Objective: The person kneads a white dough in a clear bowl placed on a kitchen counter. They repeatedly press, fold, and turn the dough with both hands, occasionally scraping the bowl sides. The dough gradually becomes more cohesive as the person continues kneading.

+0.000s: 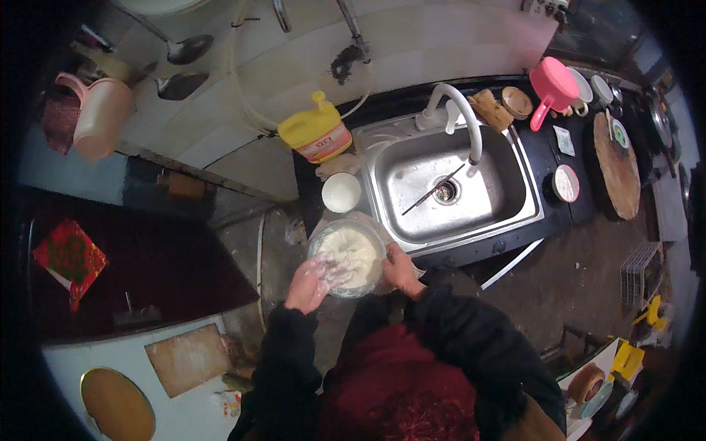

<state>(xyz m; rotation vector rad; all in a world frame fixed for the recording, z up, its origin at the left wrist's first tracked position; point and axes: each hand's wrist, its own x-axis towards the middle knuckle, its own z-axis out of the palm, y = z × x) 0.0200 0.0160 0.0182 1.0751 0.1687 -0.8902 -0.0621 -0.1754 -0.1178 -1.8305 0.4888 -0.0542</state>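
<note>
A round bowl with pale dough in it stands at the counter's near edge, left of the steel sink. My left hand reaches over the bowl's left side, its floury fingers on the dough; whether they grip any of it is hard to tell. On the right, my right hand holds the bowl's rim, with a cloth partly visible beside it. Just behind the bowl sits a white bowl. A yellow pump bottle stands farther back.
The steel sink has a white faucet above it and chopsticks lying across its drain. To its right are a small bowl of white powder, a pink dipper and a round wooden board. Ladles hang on the wall.
</note>
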